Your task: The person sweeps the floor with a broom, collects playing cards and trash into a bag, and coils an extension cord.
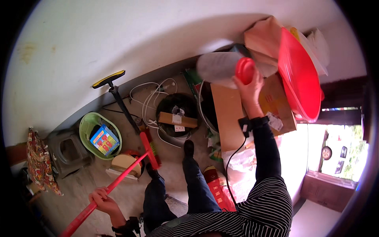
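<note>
My left hand point(102, 199) is wrapped round the long red handle of a broom point(125, 173). Its red head with yellow-green bristles rests on the floor near my feet. My right hand point(252, 89) reaches up over the cardboard boxes, its fingers closed round the red-lidded end of a translucent plastic container point(221, 68). The container's body is smeared by motion and points left, toward the wall. Under my right forearm stands an open cardboard box point(229, 116).
A red plastic basin point(296, 79) leans on the boxes at the right. A black bin point(175, 100) holds a carton strip, with white cable point(148, 96) beside it. A squeegee-like tool point(118, 96) stands left, near a green tub point(85, 130) and grey stool point(67, 152). A red bag point(219, 193) lies by my foot.
</note>
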`<move>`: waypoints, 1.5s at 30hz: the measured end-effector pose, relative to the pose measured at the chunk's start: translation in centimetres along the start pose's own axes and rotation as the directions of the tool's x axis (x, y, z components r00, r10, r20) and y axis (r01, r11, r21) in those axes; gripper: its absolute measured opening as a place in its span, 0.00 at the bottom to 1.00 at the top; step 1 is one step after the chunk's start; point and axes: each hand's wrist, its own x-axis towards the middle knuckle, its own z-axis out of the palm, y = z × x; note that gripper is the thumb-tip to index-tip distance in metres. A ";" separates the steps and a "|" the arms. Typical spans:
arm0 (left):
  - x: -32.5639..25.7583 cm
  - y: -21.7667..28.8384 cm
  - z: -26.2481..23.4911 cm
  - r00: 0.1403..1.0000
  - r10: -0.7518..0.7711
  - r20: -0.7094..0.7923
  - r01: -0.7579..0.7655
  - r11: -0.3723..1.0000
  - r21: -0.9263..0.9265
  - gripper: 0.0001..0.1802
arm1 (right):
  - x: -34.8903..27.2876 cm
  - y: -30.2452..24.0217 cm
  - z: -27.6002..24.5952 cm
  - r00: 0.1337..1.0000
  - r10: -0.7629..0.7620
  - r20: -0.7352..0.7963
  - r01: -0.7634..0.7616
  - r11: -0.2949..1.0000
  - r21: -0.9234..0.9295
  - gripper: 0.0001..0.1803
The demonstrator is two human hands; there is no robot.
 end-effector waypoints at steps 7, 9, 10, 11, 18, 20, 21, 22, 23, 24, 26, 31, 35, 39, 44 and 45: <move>-1.7 0.6 4.5 0.997 0.013 -0.079 -0.007 0.997 0.075 0.17 | 5.3 11.5 4.2 0.983 0.178 0.042 -0.146 0.904 -0.402 0.45; -2.0 0.6 5.5 0.996 0.017 -0.085 -0.010 0.996 0.084 0.17 | 4.4 12.3 4.9 0.979 0.202 0.039 -0.151 0.832 -0.533 0.38; -2.1 0.5 6.3 0.997 0.021 -0.068 -0.017 0.998 0.052 0.17 | 3.8 13.9 5.0 0.978 0.201 0.061 -0.138 0.834 -0.534 0.38; -2.0 0.5 6.7 0.997 0.015 -0.076 -0.010 0.998 0.069 0.17 | 3.0 15.2 5.5 0.981 0.157 0.118 -0.052 0.790 -0.611 0.35; -1.4 0.3 6.5 0.986 -0.014 -0.166 0.028 0.996 0.084 0.17 | 2.4 14.0 8.3 0.890 0.267 0.369 0.124 0.638 -0.760 0.26; -1.0 0.3 6.7 0.983 -0.023 -0.182 0.042 0.994 0.099 0.17 | 2.6 12.9 8.1 0.891 0.272 0.363 0.110 0.647 -0.755 0.25; -0.9 0.3 6.8 0.980 -0.028 -0.195 0.050 0.993 0.109 0.17 | 2.5 12.6 8.0 0.894 0.278 0.351 0.090 0.656 -0.749 0.24; -0.8 0.3 6.6 0.980 -0.032 -0.197 0.055 0.993 0.108 0.17 | 2.4 12.7 7.8 0.894 0.277 0.352 0.094 0.653 -0.751 0.24; -0.7 0.3 6.4 0.980 -0.029 -0.199 0.051 0.993 0.105 0.17 | 2.3 13.0 7.5 0.909 0.236 0.345 0.116 0.651 -0.750 0.24; -0.6 0.2 6.2 0.979 -0.026 -0.202 0.047 0.994 0.101 0.17 | 2.3 13.0 7.3 0.922 0.193 0.337 0.138 0.648 -0.749 0.24; -0.3 0.1 5.5 0.979 -0.035 -0.201 0.054 0.995 0.089 0.17 | 1.7 12.1 6.8 0.930 0.072 0.360 0.206 0.710 -0.673 0.23; 0.3 0.1 5.1 0.968 -0.055 -0.245 0.066 0.997 0.038 0.18 | -2.7 6.6 11.6 0.746 -0.248 0.618 0.418 0.897 -0.145 0.21; 0.7 -1.7 4.5 0.977 -0.068 -0.204 0.084 0.994 0.070 0.20 | -5.1 2.0 22.9 0.769 -0.123 0.628 0.049 0.990 0.134 0.20; 0.1 0.8 3.4 0.970 -0.061 -0.235 0.073 0.996 0.043 0.21 | -3.6 2.0 34.4 0.666 0.109 0.738 -0.185 0.983 0.021 0.23; -0.6 -1.9 1.9 0.970 -0.101 -0.222 0.105 0.994 0.005 0.21 | -2.1 8.7 46.0 0.673 0.368 0.642 -0.311 0.928 -0.205 0.22; -0.5 -1.5 4.4 0.955 -0.076 -0.286 0.084 0.996 0.014 0.21 | -1.0 10.5 47.9 0.669 0.387 0.634 -0.343 0.918 -0.198 0.21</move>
